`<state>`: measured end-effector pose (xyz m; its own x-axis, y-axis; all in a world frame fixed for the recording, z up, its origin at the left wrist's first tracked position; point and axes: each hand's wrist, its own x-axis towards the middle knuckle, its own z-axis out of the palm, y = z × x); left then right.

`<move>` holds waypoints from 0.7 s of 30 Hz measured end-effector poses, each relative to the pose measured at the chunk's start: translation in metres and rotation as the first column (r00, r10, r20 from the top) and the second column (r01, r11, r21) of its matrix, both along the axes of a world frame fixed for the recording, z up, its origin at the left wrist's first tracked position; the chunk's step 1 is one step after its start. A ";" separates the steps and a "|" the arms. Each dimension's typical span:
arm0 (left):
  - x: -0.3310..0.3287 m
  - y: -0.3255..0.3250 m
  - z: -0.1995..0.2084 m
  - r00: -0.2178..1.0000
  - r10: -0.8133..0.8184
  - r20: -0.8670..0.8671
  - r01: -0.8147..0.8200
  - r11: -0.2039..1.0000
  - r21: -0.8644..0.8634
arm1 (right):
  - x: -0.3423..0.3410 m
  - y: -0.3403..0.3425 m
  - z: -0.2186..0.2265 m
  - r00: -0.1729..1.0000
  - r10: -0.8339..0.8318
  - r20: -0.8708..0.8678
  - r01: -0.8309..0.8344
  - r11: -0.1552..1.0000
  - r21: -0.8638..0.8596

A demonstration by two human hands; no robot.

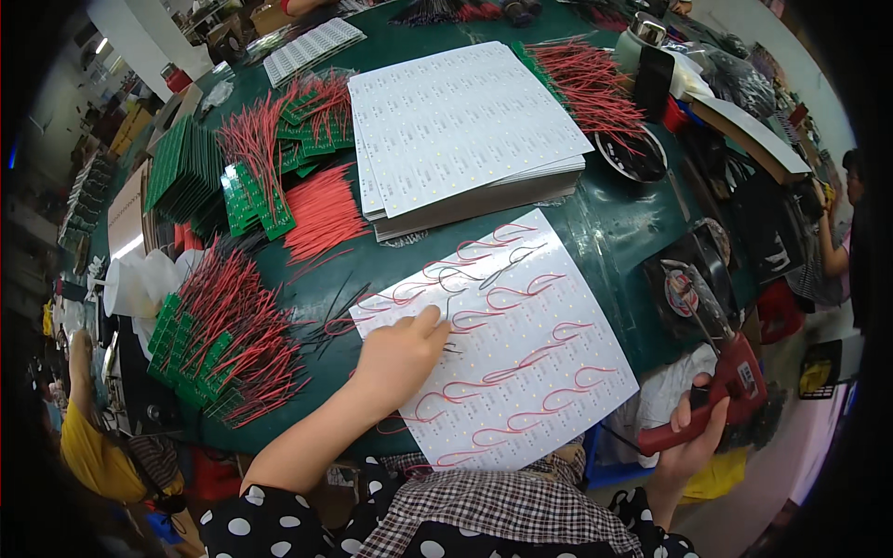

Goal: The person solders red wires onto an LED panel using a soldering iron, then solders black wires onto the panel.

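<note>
A white LED panel sheet (558,409) lies before me, with rows of looped red wires (493,377) and a few dark ones across it. Over its left part, my left hand (405,353) is closed in a pinch on thin black wires (453,350), whose ends poke out by the fingertips. At the right, my right hand (693,442) is wrapped round the handle of a red soldering gun (739,377). Its metal tip points up and left, apart from the sheet, beside a dark stand (688,288).
A thick stack of white LED sheets (465,130) stands beyond. Red wire bundles (321,214) and green circuit boards (177,167) crowd the left, with another wired pile (237,335) nearer. A round dark dish (633,153) and a flask (642,42) stand far right. Other people sit at both sides.
</note>
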<state>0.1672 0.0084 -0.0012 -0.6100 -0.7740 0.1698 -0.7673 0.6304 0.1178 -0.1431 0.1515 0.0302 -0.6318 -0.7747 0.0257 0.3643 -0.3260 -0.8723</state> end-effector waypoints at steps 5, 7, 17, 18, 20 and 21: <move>-0.010 -0.044 0.020 0.813 0.334 -0.477 -0.231 0.937 0.262 | 0.024 -0.019 0.000 0.995 0.101 -0.008 -0.100 0.989 0.109; -0.014 -0.058 0.006 0.836 0.303 -0.458 -0.171 0.936 0.308 | 0.027 -0.025 -0.007 0.969 0.177 0.171 -0.199 0.973 0.121; -0.018 -0.005 -0.019 0.943 -0.312 0.116 0.331 0.914 -0.235 | 0.028 -0.026 -0.032 0.889 0.138 0.437 -0.245 0.949 0.197; -0.017 -0.004 -0.019 0.944 -0.307 0.124 0.330 0.899 -0.288 | 0.028 -0.026 -0.032 0.888 0.141 0.437 -0.248 0.948 0.198; -0.015 0.003 -0.016 0.955 -0.267 0.132 0.294 0.917 -0.270 | 0.027 -0.025 -0.032 0.888 0.163 0.431 -0.255 0.952 0.166; -0.013 0.007 -0.013 0.962 -0.233 0.144 0.263 0.931 -0.254 | 0.027 -0.023 -0.032 0.887 0.166 0.432 -0.259 0.952 0.166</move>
